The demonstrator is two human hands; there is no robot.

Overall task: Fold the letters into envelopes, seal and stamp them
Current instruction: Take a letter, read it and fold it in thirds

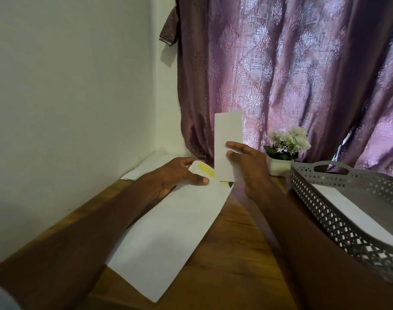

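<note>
long white envelope (pixel 168 229) flat on the wooden table (pixel 231 242), lying on a slant, far end held by the left hand (pixel 168 179) with thumb pressed on its face and fingers curled behind the open flap (pixel 202 170), yellow glue strip showing there. folded letter (pixel 227 144), a plain narrow white strip, pinched upright in the right hand (pixel 247 164) just right of that flap, lower edge at the envelope's mouth. right of the right hand a grey lattice tray (pixel 338 211) holding white paper, beyond it a small pot of white flowers (pixel 287 142), purple curtain (pixel 291 63) behind.
</note>
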